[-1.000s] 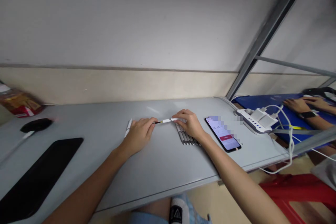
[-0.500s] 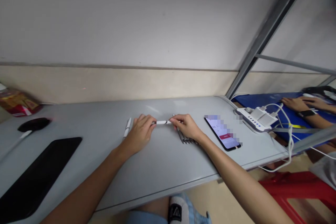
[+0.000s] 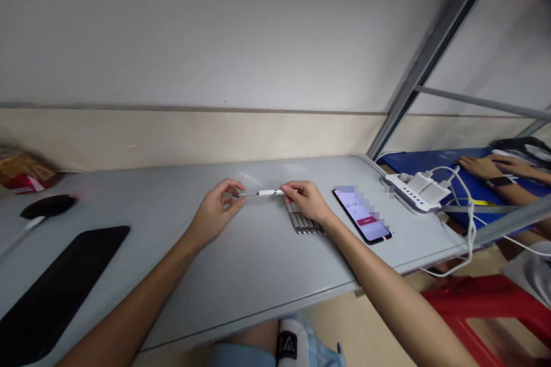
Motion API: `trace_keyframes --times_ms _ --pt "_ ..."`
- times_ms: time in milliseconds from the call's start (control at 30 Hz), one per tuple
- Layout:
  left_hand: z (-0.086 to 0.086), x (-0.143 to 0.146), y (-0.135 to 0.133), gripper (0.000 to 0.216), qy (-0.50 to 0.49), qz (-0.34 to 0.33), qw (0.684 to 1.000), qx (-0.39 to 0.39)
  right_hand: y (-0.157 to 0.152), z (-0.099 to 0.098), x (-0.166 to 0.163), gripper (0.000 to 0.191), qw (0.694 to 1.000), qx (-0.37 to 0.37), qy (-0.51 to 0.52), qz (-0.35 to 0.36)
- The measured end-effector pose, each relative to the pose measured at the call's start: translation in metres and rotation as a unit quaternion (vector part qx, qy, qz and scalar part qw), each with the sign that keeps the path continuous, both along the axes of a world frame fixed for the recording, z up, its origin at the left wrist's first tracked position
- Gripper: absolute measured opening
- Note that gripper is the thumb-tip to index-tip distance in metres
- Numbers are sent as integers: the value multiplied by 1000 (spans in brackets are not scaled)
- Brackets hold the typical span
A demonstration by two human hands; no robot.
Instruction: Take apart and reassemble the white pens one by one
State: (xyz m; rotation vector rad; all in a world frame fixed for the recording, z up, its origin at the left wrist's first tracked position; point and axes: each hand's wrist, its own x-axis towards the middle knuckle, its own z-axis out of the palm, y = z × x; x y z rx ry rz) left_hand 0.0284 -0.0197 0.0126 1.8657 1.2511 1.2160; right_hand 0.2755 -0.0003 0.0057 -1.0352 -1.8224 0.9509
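Note:
A pen (image 3: 267, 192) with a white middle and a grey left section is held level just above the desk, between my two hands. My left hand (image 3: 215, 211) has its thumb and fingertips closed about the pen's grey end. At the other end, my right hand (image 3: 305, 202) pinches the pen between thumb and fingers, which cover that tip. Several grey pens (image 3: 301, 222) lie side by side on the desk under my right hand, their upper parts partly hidden by it.
A lit phone (image 3: 362, 215) lies right of the pens, beyond it a white power strip (image 3: 413, 194) with cables. A black mat (image 3: 64, 292), a dark mouse-like object (image 3: 48, 205) and a red-yellow package (image 3: 28, 171) are left. Another person's hands (image 3: 480, 167) rest on a blue surface.
My left hand has shifted left along the pen, and a longer grey section now shows. The white pen beside my left hand is no longer visible. More of the pen row shows.

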Motion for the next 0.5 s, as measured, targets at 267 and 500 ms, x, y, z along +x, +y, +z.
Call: trace_keyframes --times_ms 267,500 --pt "-7 -1 3 34 25 -4 998 -52 0 0 0 38 1000 18 1 -1" --pt "-3 3 0 37 -1 21 998 -66 0 1 -1 37 1000 18 -9 -1"
